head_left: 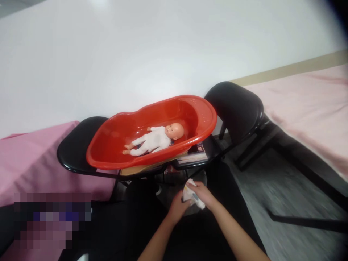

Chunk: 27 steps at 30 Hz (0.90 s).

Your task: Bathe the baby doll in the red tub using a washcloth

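As we look through the head view, both hands meet low in the centre, in front of the tub and well below its near rim. We note a crumpled white cloth [194,198] with yellow and blue marks between them, raised off any surface. The right hand [204,193] has its fingers clamped on the cloth's upper part. The left hand [179,206] touches the cloth's other side; its fingers are partly hidden, and we cannot tell whether they grip.

Beyond the hands we record a red tub [108,139]. Inside lies a doll [154,140] on its back, dressed in white with a grey spot at the chest, its head toward the tub's right end, feet toward the left. One black chair [74,152] shows at the tub's left end, another black chair [239,105] just beside its right. Printed papers [193,156] sit under the near rim. Behind everything, we see a white wall [174,54].
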Available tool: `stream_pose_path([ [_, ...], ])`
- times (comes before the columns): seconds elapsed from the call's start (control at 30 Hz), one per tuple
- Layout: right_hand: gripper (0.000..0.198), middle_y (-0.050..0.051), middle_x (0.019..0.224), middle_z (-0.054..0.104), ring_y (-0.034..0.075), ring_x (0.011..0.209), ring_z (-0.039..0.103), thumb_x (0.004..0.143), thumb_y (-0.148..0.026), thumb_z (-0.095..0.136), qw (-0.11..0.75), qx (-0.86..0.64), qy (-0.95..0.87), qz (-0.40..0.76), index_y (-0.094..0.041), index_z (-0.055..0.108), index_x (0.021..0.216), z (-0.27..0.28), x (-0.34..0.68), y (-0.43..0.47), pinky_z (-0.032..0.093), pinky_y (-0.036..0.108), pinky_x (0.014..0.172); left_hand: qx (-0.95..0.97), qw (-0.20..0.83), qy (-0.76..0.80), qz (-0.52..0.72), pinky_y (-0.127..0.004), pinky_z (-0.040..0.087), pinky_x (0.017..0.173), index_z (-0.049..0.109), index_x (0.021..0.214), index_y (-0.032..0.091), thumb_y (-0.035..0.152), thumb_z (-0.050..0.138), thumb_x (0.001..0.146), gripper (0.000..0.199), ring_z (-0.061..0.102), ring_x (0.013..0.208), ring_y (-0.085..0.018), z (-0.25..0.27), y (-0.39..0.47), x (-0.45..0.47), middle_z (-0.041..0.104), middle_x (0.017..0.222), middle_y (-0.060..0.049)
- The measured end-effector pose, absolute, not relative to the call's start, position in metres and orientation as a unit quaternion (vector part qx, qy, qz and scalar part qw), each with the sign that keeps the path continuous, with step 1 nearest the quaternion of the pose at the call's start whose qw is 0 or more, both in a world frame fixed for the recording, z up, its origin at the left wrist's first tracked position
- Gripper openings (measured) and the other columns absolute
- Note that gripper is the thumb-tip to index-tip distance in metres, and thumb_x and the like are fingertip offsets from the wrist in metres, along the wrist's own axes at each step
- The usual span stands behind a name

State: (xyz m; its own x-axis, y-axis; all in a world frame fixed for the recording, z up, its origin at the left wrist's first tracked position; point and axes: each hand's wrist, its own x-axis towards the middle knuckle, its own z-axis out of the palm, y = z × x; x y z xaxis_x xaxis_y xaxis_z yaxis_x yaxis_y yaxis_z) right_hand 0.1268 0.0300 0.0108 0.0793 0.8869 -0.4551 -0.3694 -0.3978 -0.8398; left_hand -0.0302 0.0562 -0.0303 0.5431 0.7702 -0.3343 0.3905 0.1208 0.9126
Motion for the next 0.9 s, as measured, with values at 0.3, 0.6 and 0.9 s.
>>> stream_pose_path([
  [0.3,0.049,0.006,0.067,0.067,0.018,0.061,0.059,0.069,-0.063,0.065,0.549,-0.656,-0.147,0.497,-0.013,0.065,0.072,0.015,0.161,0.030,0.043,0.028,0.059,0.630,0.560,0.518,0.145,-0.034,0.047,0.077,0.065,0.089,0.014,0.045,0.057,0.079,0.033,0.063,0.086,-0.025,-0.038,0.060,-0.034,0.069,0.090,-0.007],
  [0.6,0.056,0.008,0.081,0.070,0.024,0.077,0.060,0.076,-0.067,0.053,0.473,-0.654,-0.343,0.481,-0.014,0.071,0.081,0.000,0.143,0.035,0.045,0.032,0.072,0.547,0.598,0.555,0.186,-0.030,0.045,0.069,0.068,0.097,0.010,0.063,0.053,0.077,0.059,0.062,0.076,-0.021,-0.065,0.070,-0.041,0.070,0.084,-0.008],
  [0.9,0.047,0.006,0.082,0.070,0.021,0.074,0.059,0.083,-0.056,0.050,0.414,-0.611,-0.449,0.503,-0.015,0.072,0.087,-0.015,0.133,0.031,0.042,0.027,0.067,0.531,0.619,0.545,0.194,-0.032,0.047,0.071,0.068,0.100,0.008,0.070,0.054,0.073,0.069,0.065,0.079,-0.025,-0.061,0.069,-0.039,0.072,0.088,-0.012],
])
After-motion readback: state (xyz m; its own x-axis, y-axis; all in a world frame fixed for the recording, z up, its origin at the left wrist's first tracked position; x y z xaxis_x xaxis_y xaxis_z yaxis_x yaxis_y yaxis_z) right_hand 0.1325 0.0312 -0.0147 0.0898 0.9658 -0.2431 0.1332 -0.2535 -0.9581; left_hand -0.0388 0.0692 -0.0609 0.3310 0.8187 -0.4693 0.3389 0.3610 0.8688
